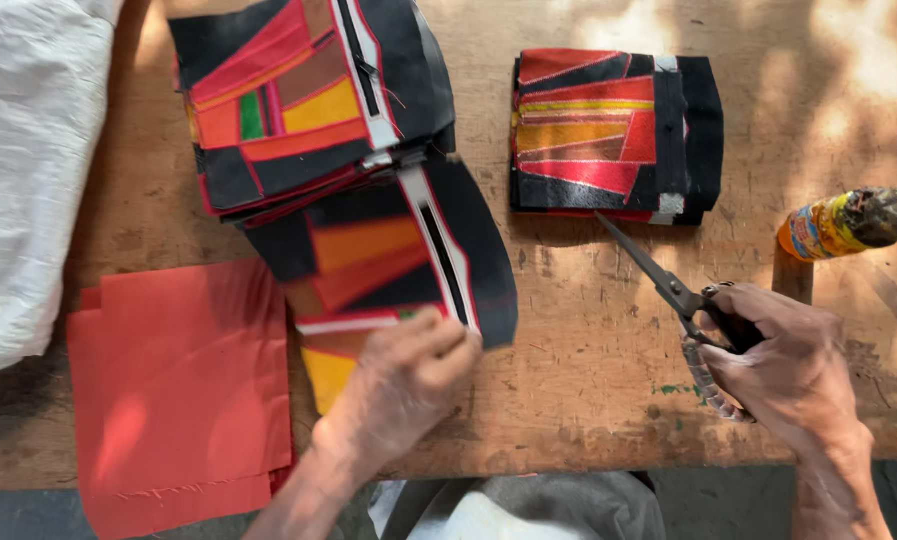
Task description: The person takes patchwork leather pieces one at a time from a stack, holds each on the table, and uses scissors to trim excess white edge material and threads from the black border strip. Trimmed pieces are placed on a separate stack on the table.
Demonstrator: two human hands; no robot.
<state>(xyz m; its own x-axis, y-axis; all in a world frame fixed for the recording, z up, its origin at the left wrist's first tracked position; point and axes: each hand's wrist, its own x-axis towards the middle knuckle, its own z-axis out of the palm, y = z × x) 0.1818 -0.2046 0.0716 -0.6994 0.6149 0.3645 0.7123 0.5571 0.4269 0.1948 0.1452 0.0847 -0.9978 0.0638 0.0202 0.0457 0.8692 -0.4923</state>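
Head view: left hand [409,375] pinches the patchwork panel [389,260]; right hand [784,365] grips closed scissors [669,285].

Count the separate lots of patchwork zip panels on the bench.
3: a stack at top left, one panel under the left hand, a folded pile at top centre. Stacked layers can't be counted.
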